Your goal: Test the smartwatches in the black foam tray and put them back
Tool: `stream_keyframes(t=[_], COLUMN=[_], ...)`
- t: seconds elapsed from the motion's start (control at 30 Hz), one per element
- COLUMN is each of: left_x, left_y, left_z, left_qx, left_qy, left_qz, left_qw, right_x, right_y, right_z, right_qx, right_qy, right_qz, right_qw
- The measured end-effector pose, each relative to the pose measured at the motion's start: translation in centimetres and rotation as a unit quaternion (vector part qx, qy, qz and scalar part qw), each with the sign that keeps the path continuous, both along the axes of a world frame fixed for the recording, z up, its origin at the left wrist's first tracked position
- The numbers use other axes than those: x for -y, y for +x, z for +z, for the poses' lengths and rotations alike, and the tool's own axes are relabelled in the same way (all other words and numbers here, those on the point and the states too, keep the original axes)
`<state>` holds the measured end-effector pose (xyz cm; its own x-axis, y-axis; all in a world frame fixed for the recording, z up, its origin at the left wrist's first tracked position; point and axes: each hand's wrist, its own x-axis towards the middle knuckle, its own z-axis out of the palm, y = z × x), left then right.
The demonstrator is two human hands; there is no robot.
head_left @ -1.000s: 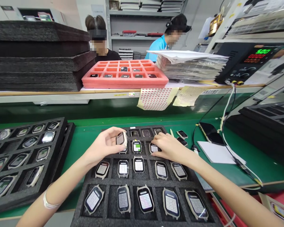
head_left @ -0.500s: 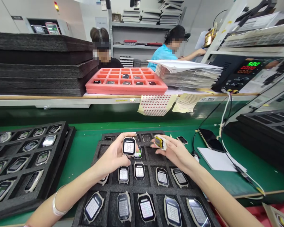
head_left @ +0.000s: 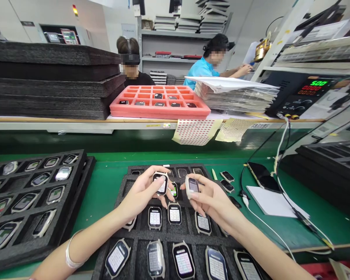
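Note:
My left hand [head_left: 146, 192] is closed around a smartwatch [head_left: 165, 188] with a lit white screen, its thumb lying across the glass. To the right, my right hand [head_left: 211, 196] grips a second pale-framed smartwatch [head_left: 192, 186] by its edges, the screen side partly turned toward me. Both are held above a black foam tray [head_left: 136, 235] whose compartments hold several more watches, many with lit white grids, such as the front-row watch [head_left: 183, 258]. Just below, between my hands, a watch with a green-and-white screen [head_left: 174, 189] is partly covered by my left fingers.
Another foam tray of watches [head_left: 71, 202] lies at the left. Loose watch pieces [head_left: 227, 176], a phone [head_left: 264, 177], white paper [head_left: 275, 202] and cables are at the right. The shelf carries a pink tray [head_left: 160, 113], black foam stack [head_left: 46, 87] and power supply [head_left: 300, 93]. Two people are beyond.
The watch in my right hand has turned from showing its yellow part to showing its screen side. My left thumb has moved onto the other watch's screen. The view has shifted slightly.

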<state>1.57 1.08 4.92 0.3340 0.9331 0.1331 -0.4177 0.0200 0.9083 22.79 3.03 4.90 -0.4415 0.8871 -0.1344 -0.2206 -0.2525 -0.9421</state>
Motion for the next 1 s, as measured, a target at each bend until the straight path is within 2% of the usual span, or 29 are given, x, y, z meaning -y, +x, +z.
stream_keyframes(t=[0.17,0.4,0.63,0.83,0.9,1.0], left_x=[0.6,1.1,1.4,1.5,1.7,2.0], left_y=[-0.1,-0.1,-0.1,-0.4,-0.4,-0.3], left_z=[0.7,0.6,0.8,1.1,1.1,1.3], left_qx=[0.021,0.004,0.001,0.000,0.003,0.005], left_qy=[-0.029,-0.026,-0.025,-0.029,-0.028,-0.025], left_qz=[0.003,-0.030,-0.023,-0.029,-0.037,-0.046], left_qw=[0.999,0.999,0.999,0.999,0.999,0.999], right_x=[0.5,0.8,1.9,3.2,4.5,7.4], right_y=[-0.2,-0.6,-0.5,-0.8,-0.9,-0.6], right_z=[0.4,0.5,1.7,3.4,4.1,5.4], right_qx=[0.043,0.104,0.054,0.047,0.023,-0.033], right_qy=[0.075,0.146,0.156,0.153,0.129,0.092], right_qz=[-0.018,-0.090,-0.057,-0.075,-0.040,0.086], right_qw=[0.996,0.980,0.985,0.984,0.991,0.991])
